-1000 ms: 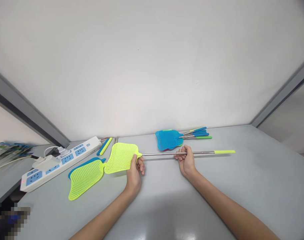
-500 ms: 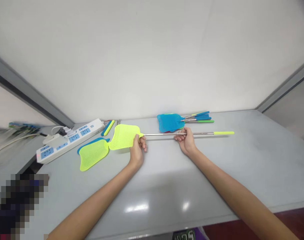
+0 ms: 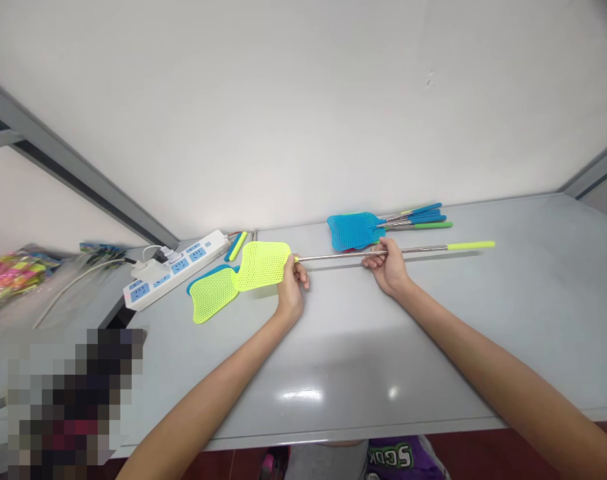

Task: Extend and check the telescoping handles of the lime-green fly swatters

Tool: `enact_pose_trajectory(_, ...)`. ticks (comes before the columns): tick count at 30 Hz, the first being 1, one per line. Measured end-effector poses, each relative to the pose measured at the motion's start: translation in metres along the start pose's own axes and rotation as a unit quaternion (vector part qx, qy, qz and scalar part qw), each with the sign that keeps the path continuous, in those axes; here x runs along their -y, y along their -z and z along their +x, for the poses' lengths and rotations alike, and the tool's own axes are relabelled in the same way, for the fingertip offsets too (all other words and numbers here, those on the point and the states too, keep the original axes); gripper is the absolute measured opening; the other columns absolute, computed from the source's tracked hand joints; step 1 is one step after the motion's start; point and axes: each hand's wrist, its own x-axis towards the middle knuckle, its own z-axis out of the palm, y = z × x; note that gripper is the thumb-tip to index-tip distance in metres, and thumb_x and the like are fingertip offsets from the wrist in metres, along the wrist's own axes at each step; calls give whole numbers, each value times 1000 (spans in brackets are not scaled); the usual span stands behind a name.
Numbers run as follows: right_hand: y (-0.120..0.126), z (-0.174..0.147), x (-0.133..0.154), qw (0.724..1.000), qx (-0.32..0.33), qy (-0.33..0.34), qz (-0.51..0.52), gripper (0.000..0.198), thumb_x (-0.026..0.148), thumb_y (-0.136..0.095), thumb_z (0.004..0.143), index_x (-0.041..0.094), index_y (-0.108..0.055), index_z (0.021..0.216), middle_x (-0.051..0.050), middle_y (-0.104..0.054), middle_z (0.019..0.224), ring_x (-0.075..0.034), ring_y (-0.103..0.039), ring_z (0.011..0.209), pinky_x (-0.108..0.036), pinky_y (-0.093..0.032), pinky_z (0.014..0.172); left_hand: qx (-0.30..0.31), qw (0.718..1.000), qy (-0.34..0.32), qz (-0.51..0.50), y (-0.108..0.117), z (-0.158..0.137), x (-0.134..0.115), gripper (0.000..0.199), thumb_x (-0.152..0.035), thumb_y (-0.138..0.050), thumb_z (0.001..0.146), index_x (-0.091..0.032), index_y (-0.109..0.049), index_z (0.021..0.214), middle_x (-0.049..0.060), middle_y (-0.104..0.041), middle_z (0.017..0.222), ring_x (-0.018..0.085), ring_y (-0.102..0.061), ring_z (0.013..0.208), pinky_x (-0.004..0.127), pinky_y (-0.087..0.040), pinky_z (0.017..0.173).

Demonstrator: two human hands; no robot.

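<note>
Writing first: large block letters on the purple cloth (image 3: 423, 460) below the front edge, a D and K seemingly among them, full word not certain. Two hands, one yellow fly swatter (image 3: 264, 265) between them, level, just above the grey surface (image 3: 333, 360). Left hand (image 3: 290, 290): grip closed at the swatter's neck, beside the mesh head. Right hand (image 3: 390, 270): grip closed round the metal shaft about midway; yellow handle points right. At left, two loose heads, one yellow head (image 3: 213, 295) lying over one blue head (image 3: 214, 270); whether the held head touches them, cannot tell. Behind, two handle sleeves, one blue, one yellow (image 3: 238, 246), side by side. One white power strip (image 3: 180, 265), at least two plugs in. Near the wall, one swatter pile (image 3: 356, 230), blue head uppermost; one green handle, several blue, exact count hidden by overlap.
</note>
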Motion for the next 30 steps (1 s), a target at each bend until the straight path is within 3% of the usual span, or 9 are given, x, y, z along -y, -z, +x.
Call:
enact_pose_trajectory(7, 0, -3, -2, 997, 68, 28, -31, 41, 25, -46, 73, 18, -30, 36, 6, -24, 35, -7, -25, 35, -25, -30, 43, 37, 997, -44, 49, -1, -6, -3, 20, -39, -45, 77, -19, -48, 74, -8, -34, 45, 5, -34, 37, 16, -28, 37)
enact_pose_trajectory(15, 2, -5, -6, 979, 160, 27, -120, 44, 27, -46, 76, 17, -39, 33, 2, -31, 35, -9, -36, 38, -26, -27, 43, 95, 993, -15, 70, 3, 3, 5, 30, -38, -38, 80, -15, -54, 70, -4, -40, 47, 7, -39, 41, 18, -32, 37)
enact_pose_trajectory(23, 4, 2, -5, 988, 141, 22, -65, 45, 26, -44, 77, 18, -38, 34, 2, -32, 34, -9, -33, 38, -26, -30, 43, 170, 980, 30, 97, 1, 4, 1, 32, -36, -37, 79, -13, -55, 65, -2, -47, 45, 8, -43, 41, 20, -35, 44)
enact_pose_trajectory(30, 0, 2, -1, 995, 95, -14, -23, 46, 26, -40, 79, 18, -34, 34, 3, -30, 34, -8, -31, 37, -25, -31, 43, 184, 979, 51, 65, -32, 22, 13, 35, -37, -34, 78, -13, -52, 59, -3, -46, 44, 8, -42, 39, 21, -35, 43)
